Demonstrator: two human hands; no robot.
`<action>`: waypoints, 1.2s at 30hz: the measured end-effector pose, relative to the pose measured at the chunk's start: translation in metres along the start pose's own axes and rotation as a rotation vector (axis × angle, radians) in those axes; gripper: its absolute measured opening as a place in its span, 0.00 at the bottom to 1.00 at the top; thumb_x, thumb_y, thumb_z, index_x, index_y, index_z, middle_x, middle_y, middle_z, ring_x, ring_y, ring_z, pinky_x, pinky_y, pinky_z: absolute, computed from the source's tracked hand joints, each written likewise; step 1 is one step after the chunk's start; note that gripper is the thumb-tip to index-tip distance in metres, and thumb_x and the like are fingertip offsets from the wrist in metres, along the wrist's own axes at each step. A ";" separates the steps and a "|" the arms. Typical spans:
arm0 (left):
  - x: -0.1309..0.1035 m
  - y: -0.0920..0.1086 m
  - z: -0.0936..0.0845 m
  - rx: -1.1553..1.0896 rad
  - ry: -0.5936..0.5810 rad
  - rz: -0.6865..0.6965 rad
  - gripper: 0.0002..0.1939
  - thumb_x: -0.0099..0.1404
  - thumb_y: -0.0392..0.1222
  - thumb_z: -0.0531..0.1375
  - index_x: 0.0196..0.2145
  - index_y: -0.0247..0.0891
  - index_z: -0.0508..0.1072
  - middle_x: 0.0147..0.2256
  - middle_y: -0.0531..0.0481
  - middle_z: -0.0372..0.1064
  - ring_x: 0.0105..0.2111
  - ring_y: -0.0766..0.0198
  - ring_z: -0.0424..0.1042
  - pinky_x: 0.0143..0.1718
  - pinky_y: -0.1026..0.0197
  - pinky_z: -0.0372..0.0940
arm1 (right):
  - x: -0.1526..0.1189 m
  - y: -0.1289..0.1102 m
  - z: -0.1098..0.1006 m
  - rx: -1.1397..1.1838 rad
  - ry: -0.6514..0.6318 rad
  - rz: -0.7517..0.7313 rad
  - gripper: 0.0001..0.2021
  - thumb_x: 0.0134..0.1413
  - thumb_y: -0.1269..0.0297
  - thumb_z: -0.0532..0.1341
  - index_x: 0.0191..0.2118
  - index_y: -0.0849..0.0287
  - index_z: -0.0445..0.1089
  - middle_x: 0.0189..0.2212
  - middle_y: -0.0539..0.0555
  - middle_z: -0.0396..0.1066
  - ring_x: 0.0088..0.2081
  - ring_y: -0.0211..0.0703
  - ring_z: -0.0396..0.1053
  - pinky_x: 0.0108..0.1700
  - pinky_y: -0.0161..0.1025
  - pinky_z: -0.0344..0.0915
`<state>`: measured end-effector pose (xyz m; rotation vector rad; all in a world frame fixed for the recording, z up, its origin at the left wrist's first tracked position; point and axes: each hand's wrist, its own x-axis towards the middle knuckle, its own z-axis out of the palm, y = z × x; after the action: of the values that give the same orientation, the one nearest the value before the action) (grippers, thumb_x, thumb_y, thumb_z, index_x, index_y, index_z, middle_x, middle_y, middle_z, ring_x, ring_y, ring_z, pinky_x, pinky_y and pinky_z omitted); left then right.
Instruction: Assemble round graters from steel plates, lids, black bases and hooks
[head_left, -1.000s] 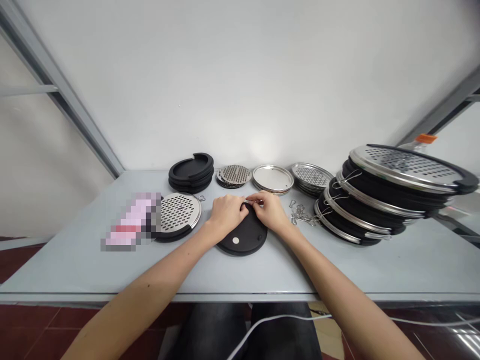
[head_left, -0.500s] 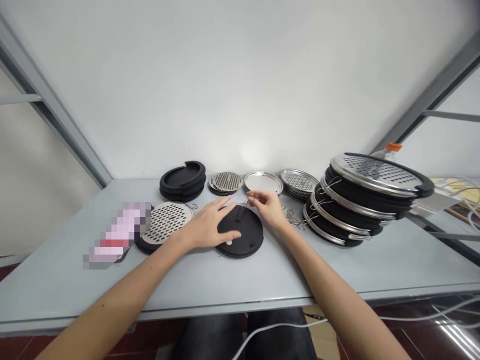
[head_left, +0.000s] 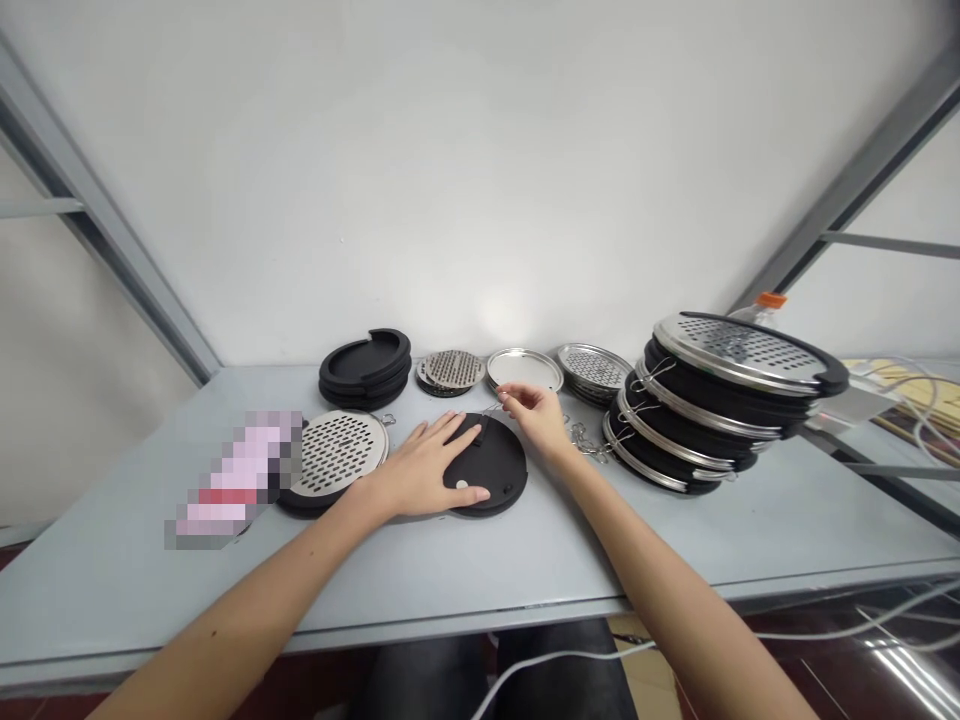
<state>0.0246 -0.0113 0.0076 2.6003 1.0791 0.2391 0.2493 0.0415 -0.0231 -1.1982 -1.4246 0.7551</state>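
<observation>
A round black disc (head_left: 491, 470) lies on the grey table in front of me. My left hand (head_left: 429, 465) rests on its left part, fingers spread. At the disc's far edge my right hand (head_left: 534, 412) pinches a thin wire clip (head_left: 492, 408), thumb and fingertips together. Left of the disc, a perforated metal plate (head_left: 341, 452) sits in a black base, with a wire loop at its edge. Several loose wire clips (head_left: 589, 440) lie just right of my right hand.
Along the wall stand black rings (head_left: 366, 365), perforated plates (head_left: 452, 369), a plain metal plate stack (head_left: 524, 368) and patterned plates (head_left: 595, 366). A tall leaning stack (head_left: 701, 420) is at right, a bottle (head_left: 765, 308) behind it. A blurred pink object (head_left: 238, 470) lies at left.
My left hand has spread its fingers further over the black disc, now covering part of its small slot. My right hand stays at the far edge with the wire clip.
</observation>
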 end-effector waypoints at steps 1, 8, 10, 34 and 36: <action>0.001 0.000 0.001 0.002 0.008 -0.008 0.43 0.61 0.67 0.53 0.66 0.47 0.44 0.67 0.46 0.35 0.66 0.50 0.36 0.63 0.46 0.40 | 0.000 -0.001 0.000 0.003 0.009 -0.002 0.15 0.48 0.57 0.62 0.37 0.64 0.74 0.27 0.55 0.73 0.28 0.40 0.68 0.34 0.39 0.65; 0.005 -0.001 0.005 0.030 0.060 -0.137 0.42 0.62 0.68 0.49 0.66 0.44 0.46 0.67 0.43 0.36 0.66 0.48 0.37 0.62 0.45 0.40 | -0.007 -0.009 0.005 0.011 -0.078 -0.063 0.14 0.46 0.63 0.62 0.40 0.62 0.73 0.30 0.53 0.71 0.31 0.39 0.68 0.34 0.36 0.64; 0.005 -0.001 0.005 0.031 0.064 -0.148 0.41 0.62 0.68 0.49 0.66 0.44 0.47 0.67 0.43 0.36 0.66 0.49 0.38 0.62 0.44 0.41 | -0.009 -0.011 0.006 -0.032 -0.089 -0.082 0.13 0.46 0.65 0.60 0.39 0.62 0.73 0.29 0.52 0.71 0.30 0.38 0.67 0.34 0.36 0.63; 0.008 -0.001 0.004 -0.031 0.413 -0.035 0.23 0.68 0.49 0.52 0.57 0.39 0.65 0.58 0.43 0.61 0.58 0.54 0.59 0.59 0.50 0.54 | -0.012 -0.005 0.010 -0.302 0.025 -0.112 0.17 0.45 0.70 0.54 0.41 0.61 0.73 0.35 0.54 0.73 0.35 0.42 0.70 0.43 0.41 0.66; 0.010 -0.002 0.001 -0.077 0.534 -0.023 0.17 0.68 0.43 0.51 0.53 0.39 0.69 0.51 0.45 0.69 0.51 0.58 0.67 0.56 0.53 0.59 | -0.012 -0.006 0.010 -0.298 0.019 -0.111 0.17 0.45 0.71 0.54 0.41 0.61 0.73 0.35 0.54 0.74 0.35 0.42 0.71 0.43 0.41 0.66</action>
<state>0.0309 -0.0031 0.0061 2.5120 1.2279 0.9900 0.2376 0.0298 -0.0237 -1.3343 -1.6129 0.4638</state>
